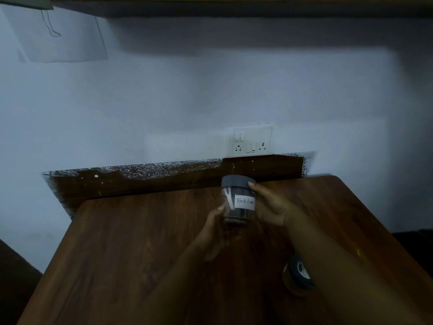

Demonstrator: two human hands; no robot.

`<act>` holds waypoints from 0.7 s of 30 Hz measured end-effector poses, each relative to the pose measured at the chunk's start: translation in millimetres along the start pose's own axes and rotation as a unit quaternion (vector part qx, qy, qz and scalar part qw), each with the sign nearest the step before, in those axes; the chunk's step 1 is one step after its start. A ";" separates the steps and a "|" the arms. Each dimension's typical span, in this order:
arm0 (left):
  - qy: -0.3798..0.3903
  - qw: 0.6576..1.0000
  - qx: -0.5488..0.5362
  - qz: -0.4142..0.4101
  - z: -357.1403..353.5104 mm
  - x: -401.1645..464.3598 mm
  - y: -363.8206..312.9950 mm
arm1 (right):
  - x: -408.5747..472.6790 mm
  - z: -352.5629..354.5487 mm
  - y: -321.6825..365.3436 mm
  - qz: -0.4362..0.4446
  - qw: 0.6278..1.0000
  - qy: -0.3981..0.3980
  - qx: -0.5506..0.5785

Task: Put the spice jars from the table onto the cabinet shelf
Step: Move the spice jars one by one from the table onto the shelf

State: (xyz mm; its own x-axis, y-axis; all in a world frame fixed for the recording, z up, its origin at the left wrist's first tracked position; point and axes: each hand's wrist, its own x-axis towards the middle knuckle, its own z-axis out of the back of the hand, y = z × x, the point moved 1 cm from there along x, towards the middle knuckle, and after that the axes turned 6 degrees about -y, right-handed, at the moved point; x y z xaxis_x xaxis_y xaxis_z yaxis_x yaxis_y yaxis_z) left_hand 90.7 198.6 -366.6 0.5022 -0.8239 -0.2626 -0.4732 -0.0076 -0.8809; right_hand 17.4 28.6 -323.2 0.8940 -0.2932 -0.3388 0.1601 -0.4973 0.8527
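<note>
A clear spice jar [237,202] with a grey lid and a white label reading "Black Pepper" is held upright above the far part of the wooden table [131,254]. My left hand [216,227] grips its lower left side. My right hand [269,205] clasps its right side, with a fingertip on the lid. A second jar [296,276] with a dark lid stands on the table near the front, partly hidden behind my right forearm. A dark cabinet edge [234,7] runs along the top of the view; its shelf is not visible.
A white wall with a switch and socket panel [249,140] rises behind the table. A sheet of paper [58,36] hangs at the upper left. A dark wooden backboard [164,181] with peeling paint sits behind the table's far edge.
</note>
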 end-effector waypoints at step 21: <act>0.008 0.995 0.024 -0.094 -29.0 1.8 -14.8 | -15.2 -4.4 45.2 0.082 0.994 -0.022 -0.064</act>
State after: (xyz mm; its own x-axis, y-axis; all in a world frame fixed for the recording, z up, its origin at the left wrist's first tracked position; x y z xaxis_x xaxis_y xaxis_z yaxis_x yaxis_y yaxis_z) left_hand 77.6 180.8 -342.6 0.5677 -0.8188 -0.0852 -0.3365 -0.1364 -0.9317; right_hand 12.9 14.2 -277.8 0.8934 -0.3994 -0.2057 0.0680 -0.3323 0.9407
